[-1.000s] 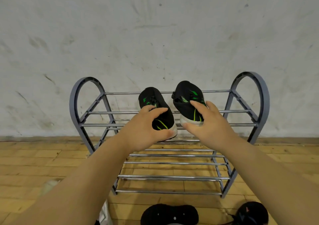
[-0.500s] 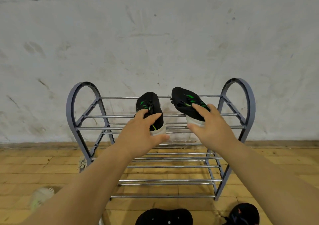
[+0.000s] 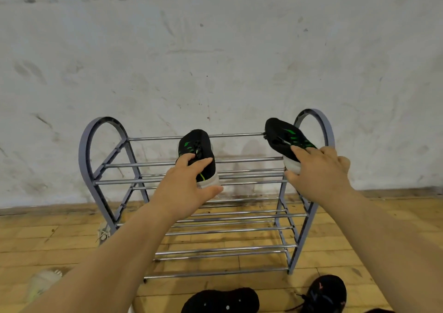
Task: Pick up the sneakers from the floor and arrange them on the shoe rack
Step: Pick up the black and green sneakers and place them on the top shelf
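Observation:
A grey shoe rack with chrome rails stands against the wall. Two black sneakers with green marks and white soles lie on its top tier. My left hand grips the heel of the left sneaker, thumb under the sole, near the middle of the tier. At the right end of the tier my right hand grips the heel of the right sneaker, whose toe points toward the wall.
On the wooden floor in front of the rack lie a black shoe and a black sneaker with laces. A pale blurred shoe lies at the lower left. The rack's lower tiers hold nothing.
The right sneaker has slid with my right hand from beside the left sneaker to the right end of the top tier. My left hand stays on the left sneaker.

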